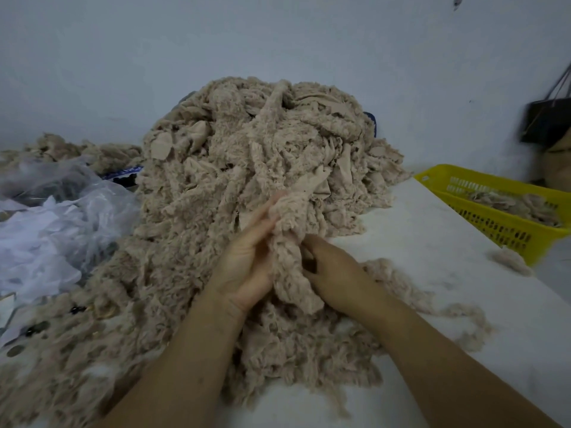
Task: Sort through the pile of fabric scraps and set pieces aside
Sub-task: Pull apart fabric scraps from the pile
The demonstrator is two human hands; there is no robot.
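A tall pile of beige fluffy fabric scraps (256,143) rises in the middle of the white table and spreads toward me. A long beige scrap (290,257) stands between my hands at the pile's near foot. My left hand (247,261) lies against its left side, fingers straight and pointing up. My right hand (333,273) grips the scrap from the right with fingers curled round it. A thin layer of scraps (401,291) trails to the right of my right hand.
A yellow slotted basket (500,223) with a few beige scraps sits at the right edge, a loose tuft (509,261) in front of it. Clear plastic bags and white fabric (46,230) lie at left. A dark bag (547,122) hangs on the wall at right.
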